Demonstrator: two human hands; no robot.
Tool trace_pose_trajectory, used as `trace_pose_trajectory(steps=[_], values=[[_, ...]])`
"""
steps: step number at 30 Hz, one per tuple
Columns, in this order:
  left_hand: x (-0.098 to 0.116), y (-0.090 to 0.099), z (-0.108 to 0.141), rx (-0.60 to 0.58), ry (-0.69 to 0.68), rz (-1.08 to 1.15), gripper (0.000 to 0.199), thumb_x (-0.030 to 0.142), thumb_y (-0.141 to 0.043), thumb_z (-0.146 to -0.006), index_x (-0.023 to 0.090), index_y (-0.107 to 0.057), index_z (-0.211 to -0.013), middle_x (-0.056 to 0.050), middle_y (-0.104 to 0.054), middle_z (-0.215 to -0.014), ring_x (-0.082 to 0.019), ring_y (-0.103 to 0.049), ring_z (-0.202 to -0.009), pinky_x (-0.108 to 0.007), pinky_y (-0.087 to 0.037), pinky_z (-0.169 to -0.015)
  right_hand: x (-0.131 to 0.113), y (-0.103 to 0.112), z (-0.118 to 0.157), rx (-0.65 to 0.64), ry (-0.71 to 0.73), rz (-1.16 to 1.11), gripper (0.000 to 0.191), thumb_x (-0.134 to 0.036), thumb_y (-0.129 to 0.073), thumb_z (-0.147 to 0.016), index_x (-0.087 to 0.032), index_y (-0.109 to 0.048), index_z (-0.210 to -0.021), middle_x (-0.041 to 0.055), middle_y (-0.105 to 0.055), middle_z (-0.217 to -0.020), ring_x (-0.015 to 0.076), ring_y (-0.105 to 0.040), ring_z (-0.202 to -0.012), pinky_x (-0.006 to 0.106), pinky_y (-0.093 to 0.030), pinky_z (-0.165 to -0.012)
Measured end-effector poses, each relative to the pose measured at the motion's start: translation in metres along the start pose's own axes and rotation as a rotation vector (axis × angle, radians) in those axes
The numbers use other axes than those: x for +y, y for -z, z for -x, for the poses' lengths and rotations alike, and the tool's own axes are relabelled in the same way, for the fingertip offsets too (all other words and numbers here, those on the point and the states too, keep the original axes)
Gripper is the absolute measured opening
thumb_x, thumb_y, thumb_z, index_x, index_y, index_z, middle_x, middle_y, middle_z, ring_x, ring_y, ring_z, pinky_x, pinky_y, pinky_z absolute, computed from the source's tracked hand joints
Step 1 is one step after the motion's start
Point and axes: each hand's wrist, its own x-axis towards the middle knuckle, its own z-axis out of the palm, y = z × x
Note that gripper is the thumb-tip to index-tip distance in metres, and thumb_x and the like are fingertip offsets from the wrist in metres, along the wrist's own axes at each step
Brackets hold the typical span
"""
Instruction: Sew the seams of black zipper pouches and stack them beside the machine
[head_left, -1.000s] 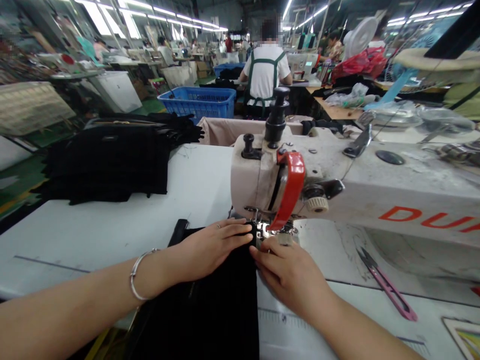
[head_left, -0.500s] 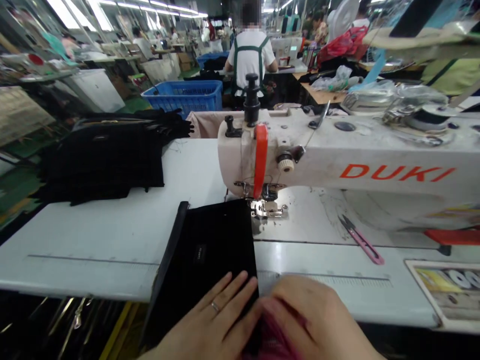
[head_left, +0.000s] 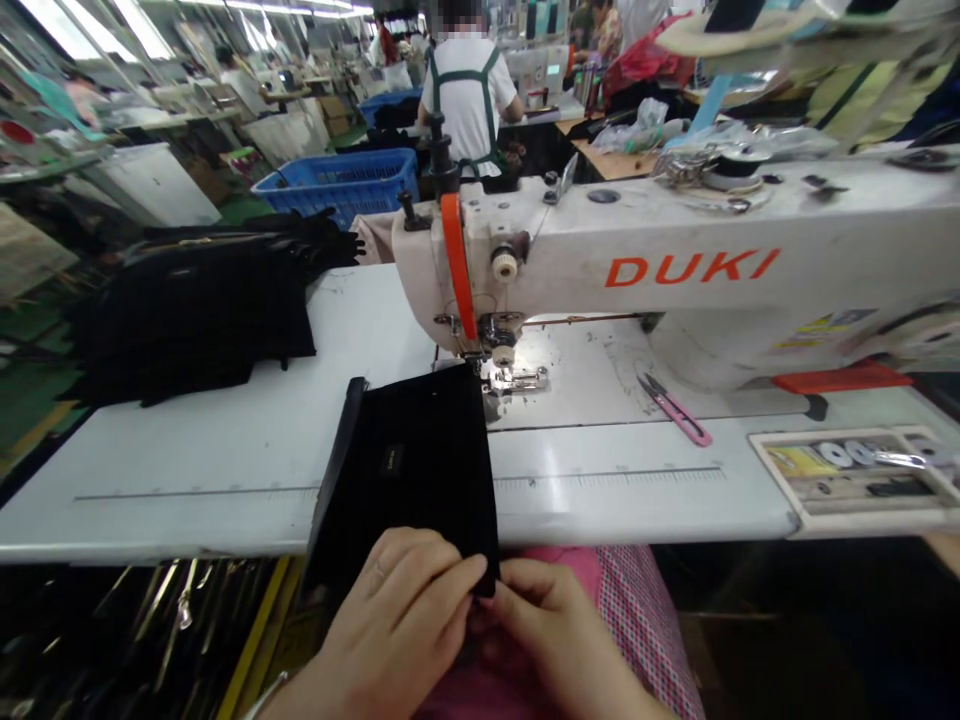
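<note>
A black fabric piece (head_left: 431,455) with a small label lies on the sewing table, its far right corner at the presser foot (head_left: 516,380) of a white sewing machine (head_left: 570,235). My left hand (head_left: 409,605) has its fingers bent over the near edge of this piece, close to the right corner. Against that same corner, my right hand (head_left: 551,615) pinches the edge between thumb and fingers. The undersides of both hands' grips are hidden. Pink thread snips (head_left: 675,410) rest on the machine bed, right of the foot.
Black fabric pieces (head_left: 195,310) are stacked at the table's left. A tray with bobbins (head_left: 862,480) is set into the right side. Below the left edge hang zippers (head_left: 184,600). Beyond stand a blue crate (head_left: 345,185) and a person in a white shirt (head_left: 469,95).
My left hand has gone from lying flat on the black piece to gripping its near edge. My right hand has moved to the corner and pinches it. The view has shifted right.
</note>
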Motion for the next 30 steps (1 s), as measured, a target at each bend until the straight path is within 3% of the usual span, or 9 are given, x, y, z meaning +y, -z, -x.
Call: trace_pose_trajectory(steps=[5,11,21,25,30], values=[[0.007,0.0,-0.005,0.047,-0.038,0.056,0.025,0.008,-0.053,-0.097,0.012,-0.063,-0.12,-0.005,-0.064,-0.095,-0.015,-0.057,-0.089,-0.027,-0.049,-0.084,-0.003,-0.003,0.002,-0.04,-0.008,-0.022,0.063,-0.074,-0.073,-0.069,-0.012,-0.072,-0.079,0.0038,-0.065,-0.071,0.0113,-0.055,-0.059,0.022,-0.045,-0.058],[0.003,-0.01,0.005,-0.158,-0.069,0.027,0.029,0.014,-0.042,-0.103,0.011,-0.062,-0.123,-0.008,-0.064,-0.103,-0.02,-0.055,-0.098,-0.032,-0.049,-0.088,-0.001,-0.003,0.003,-0.059,0.009,-0.023,0.058,-0.071,-0.073,-0.071,-0.013,-0.071,-0.077,0.0024,-0.064,-0.071,0.012,-0.056,-0.06,0.023,-0.045,-0.059],[0.001,-0.012,0.012,-0.049,0.003,0.143,0.019,0.009,-0.052,-0.098,0.014,-0.068,-0.107,-0.006,-0.065,-0.093,-0.016,-0.055,-0.09,-0.025,-0.05,-0.08,0.001,0.001,0.01,-0.055,0.046,0.002,0.04,-0.052,-0.08,-0.075,-0.013,-0.073,-0.08,0.0019,-0.065,-0.07,0.0107,-0.054,-0.06,0.021,-0.04,-0.057],[0.002,-0.012,0.011,-0.035,0.0,0.155,0.019,0.009,-0.051,-0.098,0.014,-0.068,-0.106,-0.005,-0.066,-0.092,-0.015,-0.055,-0.088,-0.024,-0.051,-0.077,0.002,0.002,0.011,-0.05,0.003,-0.02,0.043,-0.055,-0.081,-0.072,-0.013,-0.074,-0.081,0.0024,-0.066,-0.072,0.0114,-0.056,-0.061,0.022,-0.043,-0.058],[0.002,-0.009,0.01,-0.113,-0.003,0.121,0.022,0.008,-0.048,-0.098,0.015,-0.066,-0.109,-0.006,-0.066,-0.095,-0.016,-0.057,-0.089,-0.029,-0.052,-0.081,0.001,0.002,0.014,-0.068,-0.032,-0.073,0.043,-0.055,-0.079,-0.073,-0.013,-0.073,-0.084,0.0027,-0.067,-0.074,0.0122,-0.059,-0.061,0.024,-0.049,-0.062]])
